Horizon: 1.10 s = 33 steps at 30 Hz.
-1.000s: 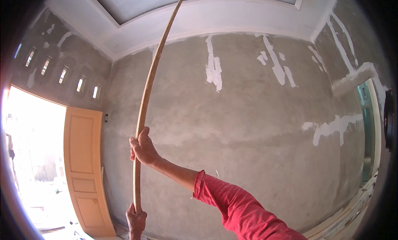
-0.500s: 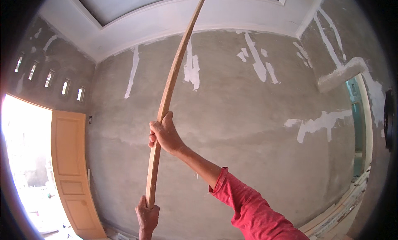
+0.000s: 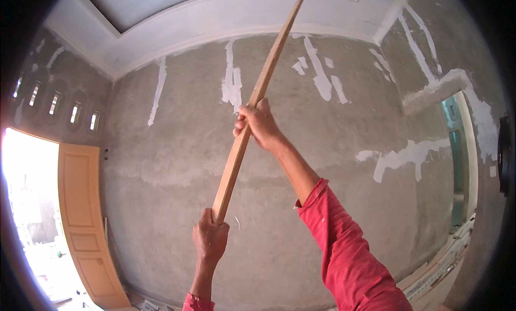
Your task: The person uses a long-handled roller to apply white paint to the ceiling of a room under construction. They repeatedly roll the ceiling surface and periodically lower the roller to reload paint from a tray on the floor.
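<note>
A long squared wooden pole (image 3: 234,163) slants upward across the middle, leaning to the right, and its top runs out of the picture over the ceiling. My left hand (image 3: 210,237) is closed around its lower end. Higher up, my right hand (image 3: 259,124) grips the shaft, thumb along the right side and fingers wrapped over the left. What sits at the pole's upper tip is out of view. Red sleeves cover both arms, the right one rolled toward the elbow.
Facing me is a grey plastered wall (image 3: 301,203) with white filler patches (image 3: 321,85). Above it runs a white ceiling border (image 3: 215,15). An orange wooden door (image 3: 83,203) stands ajar beside a bright doorway at left. Boards (image 3: 435,273) lie along the right wall's foot.
Both hands have risen and shifted right, carrying the pole upward. It now leans further to the right. More of my left forearm shows, and the view has turned slightly.
</note>
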Tool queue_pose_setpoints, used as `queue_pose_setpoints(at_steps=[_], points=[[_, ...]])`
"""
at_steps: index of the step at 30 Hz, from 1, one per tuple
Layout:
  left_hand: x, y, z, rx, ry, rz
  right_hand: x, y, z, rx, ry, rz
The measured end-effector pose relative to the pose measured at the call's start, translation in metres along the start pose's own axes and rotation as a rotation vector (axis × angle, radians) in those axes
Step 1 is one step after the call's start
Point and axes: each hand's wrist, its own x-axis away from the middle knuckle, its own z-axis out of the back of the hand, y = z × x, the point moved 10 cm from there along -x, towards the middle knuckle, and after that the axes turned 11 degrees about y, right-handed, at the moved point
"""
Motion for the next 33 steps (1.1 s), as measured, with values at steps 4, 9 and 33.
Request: queue_pose_setpoints(at_steps=[4,9,33], points=[[-0.028,0.023,-0.001,-0.001,-0.004,-0.056,-0.022,-0.029,0.005,-0.027,-0.002,0.002],[-0.044,0.011,0.025,0.064,-0.028,-0.005,-0.025,-0.028,-0.023,-0.041,0.056,-0.001],[-0.068,-0.308,0.312,0.041,0.187,0.182,0.073,0.225,-0.413,-0.044,-0.161,-0.154]])
